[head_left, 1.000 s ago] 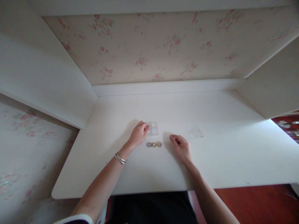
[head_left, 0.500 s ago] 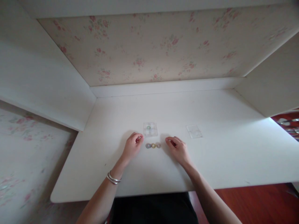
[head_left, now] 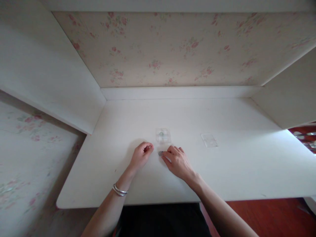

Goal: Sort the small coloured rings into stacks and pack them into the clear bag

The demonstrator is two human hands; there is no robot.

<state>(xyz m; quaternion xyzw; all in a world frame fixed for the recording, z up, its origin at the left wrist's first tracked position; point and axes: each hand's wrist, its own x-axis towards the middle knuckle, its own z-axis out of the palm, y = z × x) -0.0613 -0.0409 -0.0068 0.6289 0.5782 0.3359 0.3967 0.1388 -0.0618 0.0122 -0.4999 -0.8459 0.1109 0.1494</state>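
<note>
My right hand (head_left: 176, 161) reaches in over the white desk, its thumb and index fingertip closed at a small grey-blue ring (head_left: 160, 153). The hand covers the spot to the right of that ring. Left of it, my left hand (head_left: 142, 154) rests curled on the desk with thumb and index together and nothing visible in them. Just beyond both hands lies a clear plastic box (head_left: 167, 140) with compartments. One greenish ring (head_left: 161, 134) sits in its back left compartment. A clear flat lid (head_left: 209, 140) lies apart from it, off to the right.
The white desk (head_left: 242, 164) runs back to a low ledge (head_left: 182, 92) under floral wallpaper. White side panels (head_left: 56, 65) flank it. At the far right edge several shiny items (head_left: 306, 135) show on a red surface. Silver bangles (head_left: 119, 190) circle my left wrist.
My right hand has moved left and onto the row of three rings, now covering the yellow and pinkish ones. My left hand stays curled in place. The view has shifted slightly.
</note>
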